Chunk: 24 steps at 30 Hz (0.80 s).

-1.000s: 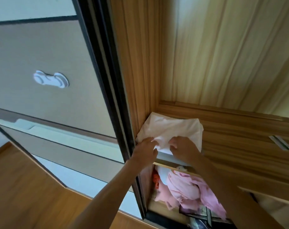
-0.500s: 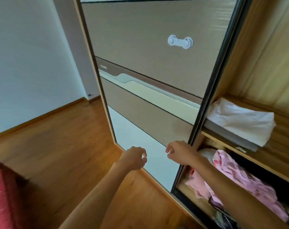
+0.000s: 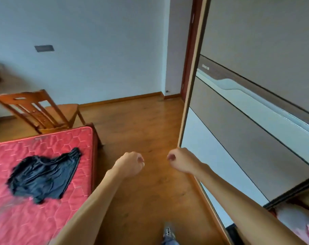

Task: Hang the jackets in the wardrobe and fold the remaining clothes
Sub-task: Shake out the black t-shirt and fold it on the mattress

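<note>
Our two hands hang in the air over the wooden floor (image 3: 141, 124), side by side and apart from each other. The left hand (image 3: 130, 164) has its fingers curled in toward the palm and holds nothing. The right hand (image 3: 181, 160) is curled the same way, also with nothing in it, just beside the edge of the sliding wardrobe door (image 3: 247, 131).

One garment lies out in the open — a single black piece of clothing (image 3: 42, 175), crumpled and unfolded on the red mattress (image 3: 44, 223), well to the left of our left arm. Behind the mattress stands one wooden chair (image 3: 35, 110).

At the lower right, past the door's dark frame, we see a bundle of pink clothes (image 3: 302, 223) inside the wardrobe — how many pieces we cannot tell. One shoe (image 3: 168, 233) shows at the bottom edge.
</note>
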Motion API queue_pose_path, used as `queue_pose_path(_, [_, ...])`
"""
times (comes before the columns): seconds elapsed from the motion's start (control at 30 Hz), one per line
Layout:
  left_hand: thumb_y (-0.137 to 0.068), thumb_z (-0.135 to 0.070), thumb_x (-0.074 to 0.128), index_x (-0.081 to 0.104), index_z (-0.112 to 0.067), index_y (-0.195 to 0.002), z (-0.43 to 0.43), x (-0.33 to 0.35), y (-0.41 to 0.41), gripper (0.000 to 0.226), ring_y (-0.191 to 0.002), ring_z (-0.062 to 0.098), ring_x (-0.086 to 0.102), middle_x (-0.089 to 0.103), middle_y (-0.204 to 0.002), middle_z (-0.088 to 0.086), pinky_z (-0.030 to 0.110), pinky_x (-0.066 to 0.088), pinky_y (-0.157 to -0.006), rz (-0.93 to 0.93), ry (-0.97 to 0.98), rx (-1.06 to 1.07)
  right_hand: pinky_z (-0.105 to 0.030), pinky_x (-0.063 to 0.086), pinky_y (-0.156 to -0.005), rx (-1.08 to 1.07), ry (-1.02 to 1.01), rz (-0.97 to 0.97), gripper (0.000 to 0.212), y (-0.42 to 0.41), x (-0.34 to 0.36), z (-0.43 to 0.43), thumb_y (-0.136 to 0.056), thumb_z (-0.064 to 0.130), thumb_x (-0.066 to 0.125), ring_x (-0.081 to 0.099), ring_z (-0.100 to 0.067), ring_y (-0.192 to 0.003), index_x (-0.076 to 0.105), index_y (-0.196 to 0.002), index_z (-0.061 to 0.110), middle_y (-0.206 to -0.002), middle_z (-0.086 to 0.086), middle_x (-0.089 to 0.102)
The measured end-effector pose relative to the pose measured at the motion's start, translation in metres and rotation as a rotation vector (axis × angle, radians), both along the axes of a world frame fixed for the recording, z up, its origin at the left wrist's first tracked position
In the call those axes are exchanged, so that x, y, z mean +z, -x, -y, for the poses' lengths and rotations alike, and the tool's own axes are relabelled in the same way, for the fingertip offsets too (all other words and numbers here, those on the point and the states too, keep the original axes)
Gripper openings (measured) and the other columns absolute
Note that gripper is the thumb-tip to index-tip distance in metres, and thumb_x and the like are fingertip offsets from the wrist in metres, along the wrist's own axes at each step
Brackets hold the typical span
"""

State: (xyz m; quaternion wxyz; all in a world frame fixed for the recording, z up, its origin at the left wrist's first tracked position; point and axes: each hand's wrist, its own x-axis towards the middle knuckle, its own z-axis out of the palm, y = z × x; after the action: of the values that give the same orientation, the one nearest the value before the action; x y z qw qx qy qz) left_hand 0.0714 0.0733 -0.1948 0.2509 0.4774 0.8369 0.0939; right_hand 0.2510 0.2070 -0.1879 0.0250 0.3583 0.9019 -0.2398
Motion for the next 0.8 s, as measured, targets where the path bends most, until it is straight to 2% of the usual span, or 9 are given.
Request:
queue_pose_path(0.17, [-0.093,-0.034,0.057,0.071,-0.026,-0.113,0.031,-0.003,0.077,0.025,-0.109,0.023,0.066,0.071,-0.116,0.002,0.037,0.052,-0.098,-0.029,0.048,0.228,-0.029,0.055,-0.086,0.193,0.046,0.003,0.023,0.095,-0.002,-0.005,-0.091,0.024,0.059,0.066,-0.013,-0.099,0.071,-0.111,0.025,-0.112,0.006,0.070])
queue_pose_path(0.23, [-0.091,-0.033,0.058,0.072,-0.026,-0.110,0.040,-0.005,0.109,0.024,-0.108,0.024,0.067,0.073,-0.113,0.001,0.035,0.051,-0.097,-0.055,0.052,0.316,-0.025,0.048,-0.077,0.275,0.059,0.000,0.025,0.135,0.001,-0.010,-0.088,0.022,0.058,0.065,-0.013,-0.094,0.071,-0.109,0.025,-0.107,0.006,0.071])
queue_pose_path(0.3, [-0.090,-0.031,0.055,0.074,-0.027,-0.101,0.048,0.001,0.137,0.022,-0.104,0.024,0.067,0.074,-0.108,0.000,0.032,0.052,-0.092,-0.083,0.049,0.390,-0.024,0.044,-0.074,0.343,0.068,-0.003,0.025,0.172,0.007,-0.017,-0.088,0.022,0.059,0.065,-0.015,-0.093,0.071,-0.109,0.024,-0.104,0.006,0.071])
queue_pose_path(0.43, [-0.089,-0.027,0.047,0.063,-0.024,-0.078,0.052,0.025,0.176,0.020,-0.084,0.023,0.064,0.068,-0.087,-0.002,0.031,0.052,-0.074,-0.098,0.036,0.558,-0.026,0.048,-0.079,0.463,0.097,-0.030,0.025,0.238,0.022,-0.033,-0.089,0.022,0.058,0.064,-0.016,-0.094,0.070,-0.111,0.023,-0.101,0.006,0.069])
queue_pose_path(0.53, [-0.079,-0.024,0.040,0.051,-0.019,-0.065,0.060,0.033,0.200,0.018,-0.064,0.020,0.043,0.054,-0.069,0.002,0.040,0.047,-0.061,-0.145,0.066,0.618,-0.027,0.049,-0.083,0.572,0.076,-0.046,0.026,0.283,0.034,-0.038,-0.091,0.024,0.059,0.065,-0.017,-0.100,0.068,-0.115,0.023,-0.110,0.003,0.069])
queue_pose_path(0.57, [-0.073,-0.023,0.039,0.046,-0.019,-0.063,0.063,0.037,0.205,0.013,-0.062,0.020,0.036,0.048,-0.066,0.003,0.042,0.041,-0.058,-0.151,0.057,0.642,-0.028,0.050,-0.086,0.607,0.068,-0.049,0.027,0.298,0.037,-0.037,-0.091,0.025,0.059,0.065,-0.017,-0.102,0.068,-0.116,0.023,-0.114,0.003,0.068])
queue_pose_path(0.63, [-0.076,-0.016,0.043,0.043,-0.022,-0.065,0.072,0.040,0.219,0.013,-0.061,0.018,0.032,0.041,-0.065,0.000,0.037,0.032,-0.057,-0.154,0.075,0.688,-0.033,0.053,-0.093,0.677,0.061,-0.037,0.029,0.324,0.043,-0.036,-0.092,0.028,0.060,0.064,-0.019,-0.109,0.066,-0.121,0.024,-0.123,0.000,0.066])
queue_pose_path(0.7, [-0.081,-0.008,0.047,0.046,-0.021,-0.069,0.076,0.046,0.229,0.018,-0.060,0.017,0.033,0.042,-0.066,0.000,0.033,0.030,-0.058,-0.146,0.066,0.739,-0.036,0.053,-0.097,0.741,0.055,-0.033,0.033,0.349,0.049,-0.034,-0.093,0.029,0.061,0.062,-0.020,-0.113,0.064,-0.125,0.023,-0.128,-0.002,0.064])
queue_pose_path(0.8, [-0.080,-0.008,0.048,0.048,-0.024,-0.071,0.084,0.046,0.250,0.018,-0.066,0.017,0.035,0.044,-0.070,0.000,0.031,0.030,-0.058,-0.175,0.063,0.798,-0.035,0.051,-0.097,0.819,0.048,-0.055,0.034,0.384,0.059,-0.029,-0.094,0.027,0.061,0.060,-0.021,-0.117,0.063,-0.128,0.021,-0.132,-0.002,0.062])
